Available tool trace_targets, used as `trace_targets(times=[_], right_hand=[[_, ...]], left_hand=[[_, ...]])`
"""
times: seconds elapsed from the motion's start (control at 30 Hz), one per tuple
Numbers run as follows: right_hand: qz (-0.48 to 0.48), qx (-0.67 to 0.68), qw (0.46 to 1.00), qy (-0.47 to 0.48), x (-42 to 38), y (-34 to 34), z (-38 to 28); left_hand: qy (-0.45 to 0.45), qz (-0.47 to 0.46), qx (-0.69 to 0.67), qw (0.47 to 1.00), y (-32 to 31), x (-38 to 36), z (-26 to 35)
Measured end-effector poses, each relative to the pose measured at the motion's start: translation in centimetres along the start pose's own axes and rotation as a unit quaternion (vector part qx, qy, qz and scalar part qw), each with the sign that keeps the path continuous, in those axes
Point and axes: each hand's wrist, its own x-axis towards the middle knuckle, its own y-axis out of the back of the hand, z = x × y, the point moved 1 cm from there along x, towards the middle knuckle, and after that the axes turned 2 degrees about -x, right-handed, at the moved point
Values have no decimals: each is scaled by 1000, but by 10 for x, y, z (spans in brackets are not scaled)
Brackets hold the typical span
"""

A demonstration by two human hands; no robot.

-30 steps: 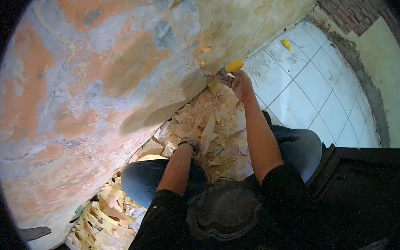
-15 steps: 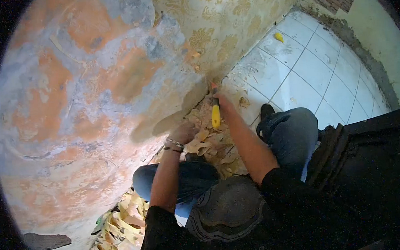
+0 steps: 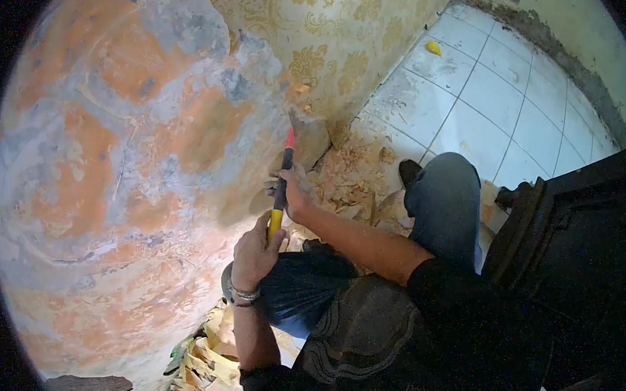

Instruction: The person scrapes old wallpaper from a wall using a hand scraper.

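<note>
Both hands have come together on the scraper (image 3: 282, 190) since half a second ago, when only the right held it and its yellow handle hung downward. Now I see my left hand (image 3: 254, 254) wrapped around the yellow butt end and my right hand (image 3: 295, 191) closed around the dark middle of the shaft, so both grip the tool. Its long axis runs nearly upright, tilted slightly, with the red tip pointing toward one o'clock and touching the wall (image 3: 131, 156) at the ragged edge of the wallpaper (image 3: 331, 29). That paper is cream with gold damask flowers; the stripped plaster at nine o'clock is rough, blotched orange and grey. Curled, flaky paper scraps (image 3: 341, 183) lie heaped at the wall's foot, beside glossy white floor tiles (image 3: 479, 106) at two o'clock.
</note>
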Motion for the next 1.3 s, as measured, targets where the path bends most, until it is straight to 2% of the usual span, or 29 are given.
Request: trace_targets(times=[0.03,0.07,0.1,0.13,0.23,0.3,0.37,0.43,0.5,0.6,0.63,0.7,0.83,0.9,0.97,1.03,1.17,1.3], right_hand=[[-11,-13,1000,-3,4,-1,7],[-31,-3,997,-65,12,-1,13],[-31,-3,997,-68,19,4,16],[-47,3,997,-67,21,0,8],[-59,30,996,-61,61,2,14],[-57,-38,997,-46,77,12,15],[-36,-30,998,-32,71,-1,6],[-13,-13,1000,-19,79,-7,2],[26,-63,998,10,103,6,9],[4,-20,999,26,106,8,9],[6,-21,999,25,97,3,3],[53,-121,991,14,75,-6,-12],[24,-73,997,-10,87,0,-16],[51,-20,998,-39,97,0,-27],[40,-33,998,-44,95,5,-28],[27,-44,998,-45,88,0,-30],[46,-36,996,-64,83,-5,-36],[31,-28,999,-35,114,7,-22]], left_hand=[[0,-2,2,1000,-3,0,-6],[-19,57,23,998,-7,3,-17],[-36,114,43,992,-11,5,-28],[-92,172,63,979,-12,8,-38],[-97,153,111,977,16,20,-37],[-90,149,125,977,28,27,-31],[-51,129,134,981,35,39,-31],[-73,144,126,979,31,54,-37],[-96,160,109,976,19,69,-47],[-75,126,78,986,23,69,-40],[-66,114,64,989,28,69,-35],[-57,111,100,987,27,55,-21],[-15,116,146,982,27,66,-12],[-65,120,108,985,22,83,-16],[-51,111,120,985,22,81,-13],[-87,148,152,973,16,72,-7],[-14,112,180,977,37,67,11],[-57,116,180,975,38,98,-2]])
